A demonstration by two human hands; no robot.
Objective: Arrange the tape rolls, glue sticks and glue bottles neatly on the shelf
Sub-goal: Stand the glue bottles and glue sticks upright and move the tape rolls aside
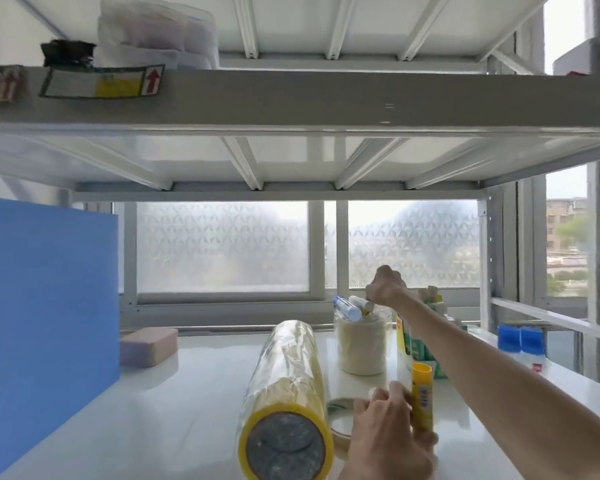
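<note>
The task looked partly done. The right hand [386, 286] gripped a white glue stick [360, 304] above the upright cream tape stack [361, 344]; the left hand [388, 434] held a yellow glue stick [422, 396]. The wrapped yellow tape sleeve [286, 400] lay unsorted on the white shelf [153, 410].

Single head-worn wide-angle view — we look forward and slightly down into a white shelf [194, 393] bay from its open front, at about shelf-surface height. We face the frosted window [222, 247] behind the rack. The upper shelf beam [326, 98] crosses overhead with strong barrel curve. Near field — the left hand [385, 434] sits close at the bottom edge; the right hand [387, 287] reaches deep toward the back. No second view to overlap.
</note>
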